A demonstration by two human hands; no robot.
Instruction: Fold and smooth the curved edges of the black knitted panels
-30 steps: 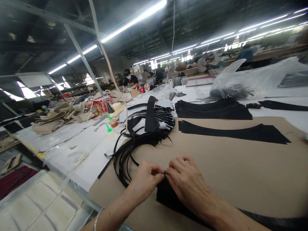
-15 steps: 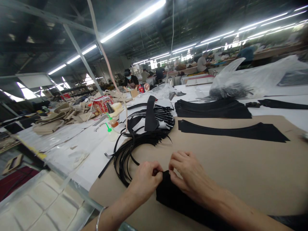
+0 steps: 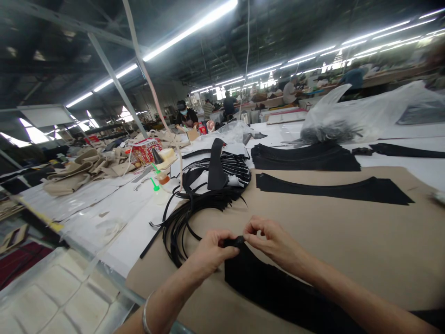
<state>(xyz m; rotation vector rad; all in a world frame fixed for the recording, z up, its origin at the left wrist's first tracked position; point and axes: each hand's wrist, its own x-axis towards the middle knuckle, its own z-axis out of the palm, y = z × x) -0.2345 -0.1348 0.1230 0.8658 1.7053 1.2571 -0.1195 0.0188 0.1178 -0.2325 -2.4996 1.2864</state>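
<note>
A long curved black piece of fabric or leather point(image 3: 274, 283) stretches over the tan board point(image 3: 347, 241) toward the lower right. Its upper left corner is pinched by my left hand point(image 3: 212, 253), thumb below and fingers above, and the edge there looks folded. Close beside it, my right hand point(image 3: 267, 236) pinches at the same corner with thumb and index finger. My right forearm passes over part of the piece and hides it. Left of my hands lies a bundle of thin black strips point(image 3: 177, 232).
Another curved black piece point(image 3: 330, 190) lies farther back on the board, with a black stack point(image 3: 306, 157) behind it. Green-capped bottles point(image 3: 155, 190) and a red patterned box point(image 3: 148, 150) stand at left. A clear plastic bag point(image 3: 368, 116) sits at back right. A masked person point(image 3: 186, 116) works beyond.
My hands have shifted slightly up with the corner of the black piece, which now looks folded over between my fingers. More of the piece's curved upper edge shows under my right hand.
</note>
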